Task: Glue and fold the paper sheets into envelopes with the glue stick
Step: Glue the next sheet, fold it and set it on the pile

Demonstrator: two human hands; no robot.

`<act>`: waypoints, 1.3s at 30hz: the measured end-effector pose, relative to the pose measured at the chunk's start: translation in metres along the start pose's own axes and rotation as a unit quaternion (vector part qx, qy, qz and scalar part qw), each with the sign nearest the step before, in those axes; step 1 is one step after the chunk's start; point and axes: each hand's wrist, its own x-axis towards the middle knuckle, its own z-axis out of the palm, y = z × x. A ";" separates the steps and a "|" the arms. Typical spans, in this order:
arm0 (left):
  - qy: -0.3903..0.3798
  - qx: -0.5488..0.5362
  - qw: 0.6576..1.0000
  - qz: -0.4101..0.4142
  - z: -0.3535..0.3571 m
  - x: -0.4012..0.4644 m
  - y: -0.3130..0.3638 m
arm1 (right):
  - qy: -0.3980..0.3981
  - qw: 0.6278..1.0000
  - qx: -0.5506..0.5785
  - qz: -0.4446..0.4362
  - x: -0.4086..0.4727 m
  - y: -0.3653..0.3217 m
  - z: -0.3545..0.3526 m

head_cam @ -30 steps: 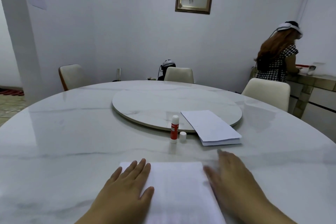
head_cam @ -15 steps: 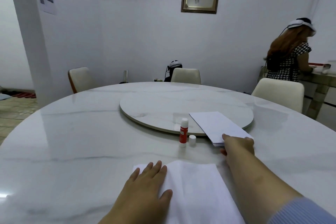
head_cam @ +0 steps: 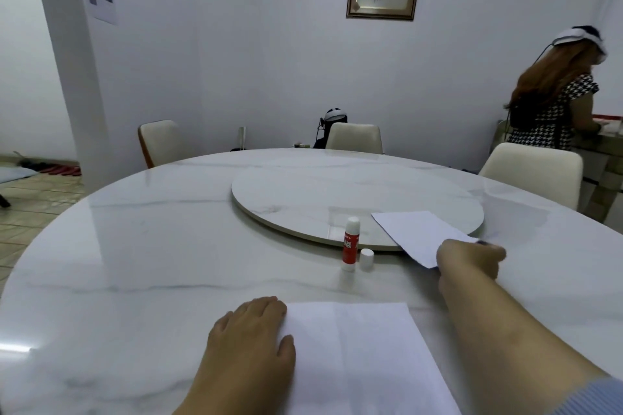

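Note:
A folded white paper sheet (head_cam: 357, 354) lies on the marble table's near edge. My left hand (head_cam: 249, 344) rests flat on its left side, fingers together. Farther right, my right hand (head_cam: 468, 261) grips the near corner of a stack of white paper sheets (head_cam: 414, 234) that rests partly on the turntable's rim. A red and white glue stick (head_cam: 350, 244) stands upright between the two papers, uncapped, with its white cap (head_cam: 366, 259) standing beside it on the right.
The round marble table (head_cam: 135, 263) carries a raised turntable (head_cam: 337, 192) at its centre. Cream chairs (head_cam: 532, 172) stand around the far side. A person (head_cam: 553, 104) stands at a counter at the far right. A pillar (head_cam: 70, 61) rises at the left.
My right hand left the near sheet, reached forward to the stack and has closed on its near corner. My left hand stays on the near sheet. The view has shifted left.

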 end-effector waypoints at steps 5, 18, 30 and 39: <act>0.098 -0.127 0.986 -0.041 -0.007 0.001 -0.007 | -0.009 0.981 -0.106 -0.160 0.008 -0.041 -0.022; -0.129 -0.828 0.530 -0.132 -0.027 0.011 -0.033 | -0.471 0.805 0.000 -0.361 -0.092 -0.084 -0.126; -0.017 -0.492 0.859 -0.139 -0.029 -0.002 -0.036 | -0.425 0.853 -0.262 -0.148 -0.059 0.038 -0.124; 0.022 -0.253 0.964 -0.079 -0.023 -0.003 -0.029 | -0.351 0.782 -0.430 -0.285 -0.056 0.037 -0.128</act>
